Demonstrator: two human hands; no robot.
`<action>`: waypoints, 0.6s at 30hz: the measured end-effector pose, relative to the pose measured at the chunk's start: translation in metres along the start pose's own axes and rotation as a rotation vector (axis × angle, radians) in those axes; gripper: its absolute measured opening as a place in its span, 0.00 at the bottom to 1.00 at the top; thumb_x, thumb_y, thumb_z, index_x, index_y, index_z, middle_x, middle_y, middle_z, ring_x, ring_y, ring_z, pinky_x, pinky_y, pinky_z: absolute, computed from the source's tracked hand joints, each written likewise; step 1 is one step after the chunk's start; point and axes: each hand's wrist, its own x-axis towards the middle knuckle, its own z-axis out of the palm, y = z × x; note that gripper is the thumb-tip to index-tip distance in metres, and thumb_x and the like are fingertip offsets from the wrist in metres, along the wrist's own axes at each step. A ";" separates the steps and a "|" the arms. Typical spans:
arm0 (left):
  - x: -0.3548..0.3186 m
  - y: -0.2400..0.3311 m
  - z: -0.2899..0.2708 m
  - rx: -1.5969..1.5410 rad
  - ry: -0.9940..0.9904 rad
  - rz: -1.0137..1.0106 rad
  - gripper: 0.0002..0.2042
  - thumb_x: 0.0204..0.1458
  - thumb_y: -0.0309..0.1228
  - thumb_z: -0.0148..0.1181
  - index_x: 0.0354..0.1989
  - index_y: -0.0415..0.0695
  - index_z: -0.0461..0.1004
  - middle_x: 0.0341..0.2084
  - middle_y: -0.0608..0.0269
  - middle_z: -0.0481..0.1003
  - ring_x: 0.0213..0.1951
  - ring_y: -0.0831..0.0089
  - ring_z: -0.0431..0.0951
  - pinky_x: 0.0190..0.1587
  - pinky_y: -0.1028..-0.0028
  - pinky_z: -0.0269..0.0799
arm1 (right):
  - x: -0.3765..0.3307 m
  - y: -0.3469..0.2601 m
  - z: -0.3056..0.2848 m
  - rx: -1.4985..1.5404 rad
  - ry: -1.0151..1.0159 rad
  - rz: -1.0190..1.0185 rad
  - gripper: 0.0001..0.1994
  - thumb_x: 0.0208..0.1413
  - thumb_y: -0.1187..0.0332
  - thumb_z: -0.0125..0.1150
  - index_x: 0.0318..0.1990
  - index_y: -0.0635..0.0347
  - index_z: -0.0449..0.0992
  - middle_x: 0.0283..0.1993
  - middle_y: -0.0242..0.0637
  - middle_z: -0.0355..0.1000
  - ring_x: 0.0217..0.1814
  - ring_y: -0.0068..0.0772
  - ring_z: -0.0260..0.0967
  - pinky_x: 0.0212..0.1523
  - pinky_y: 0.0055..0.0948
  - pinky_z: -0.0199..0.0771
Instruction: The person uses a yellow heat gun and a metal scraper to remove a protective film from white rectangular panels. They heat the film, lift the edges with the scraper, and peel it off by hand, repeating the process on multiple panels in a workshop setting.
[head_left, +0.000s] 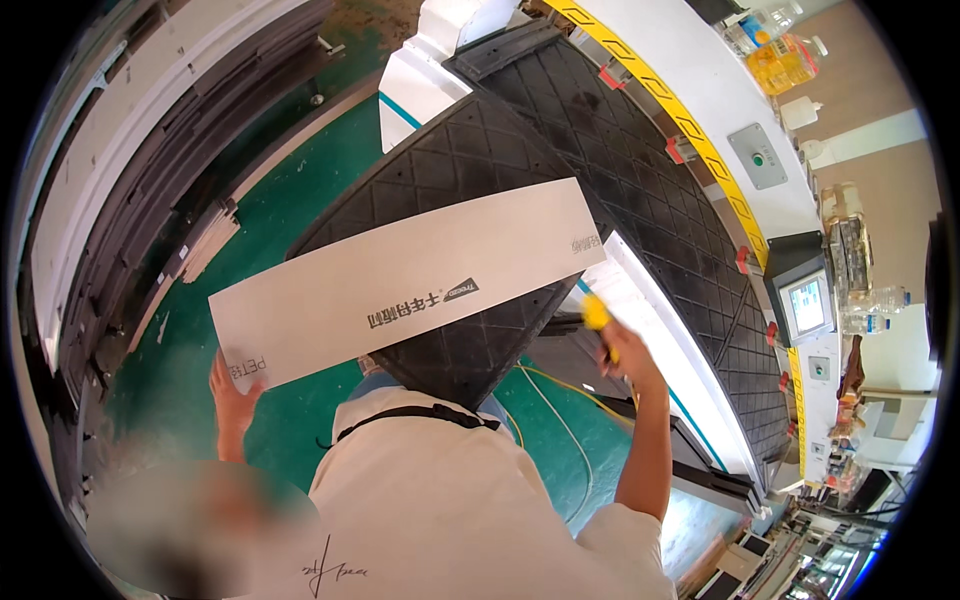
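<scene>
A long white sheet (400,282) with dark print lies slanted across a black diamond-patterned mat (455,165). My left hand (233,398) grips the sheet's lower left corner from below. At the sheet's right end, just under its edge, my right hand (628,358) is closed around a yellow-handled tool (597,314); its tip is blurred. My white shirt with a dark strap (420,414) fills the lower middle of the view.
A second black patterned mat (640,190) lies on a white machine bed with a yellow-black striped edge (690,135). A small screen (806,304) and bottles (782,55) are at the right. Stacked dark panels (150,190) line the left, above a green floor (300,170).
</scene>
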 end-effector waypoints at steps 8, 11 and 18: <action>0.010 0.155 0.065 0.226 -0.290 0.399 0.52 0.38 0.35 0.77 0.77 0.48 0.56 0.79 0.45 0.45 0.80 0.46 0.40 0.76 0.37 0.32 | 0.105 -0.007 -0.012 0.257 0.235 -0.158 0.21 0.73 0.49 0.49 0.58 0.57 0.73 0.26 0.32 0.71 0.21 0.25 0.69 0.19 0.22 0.59; 0.016 0.175 0.098 0.241 -0.199 0.540 0.50 0.39 0.31 0.75 0.76 0.49 0.57 0.79 0.47 0.47 0.79 0.46 0.43 0.76 0.36 0.34 | 0.129 -0.023 -0.004 0.347 0.269 -0.188 0.20 0.72 0.49 0.51 0.55 0.56 0.75 0.26 0.30 0.71 0.21 0.24 0.69 0.19 0.23 0.60; 0.018 0.199 0.108 0.303 -0.110 0.605 0.47 0.39 0.22 0.69 0.75 0.50 0.59 0.77 0.51 0.51 0.79 0.48 0.45 0.76 0.37 0.38 | 0.095 -0.044 0.055 0.109 -0.030 -0.194 0.17 0.71 0.50 0.52 0.41 0.55 0.72 0.29 0.31 0.72 0.25 0.25 0.67 0.27 0.29 0.69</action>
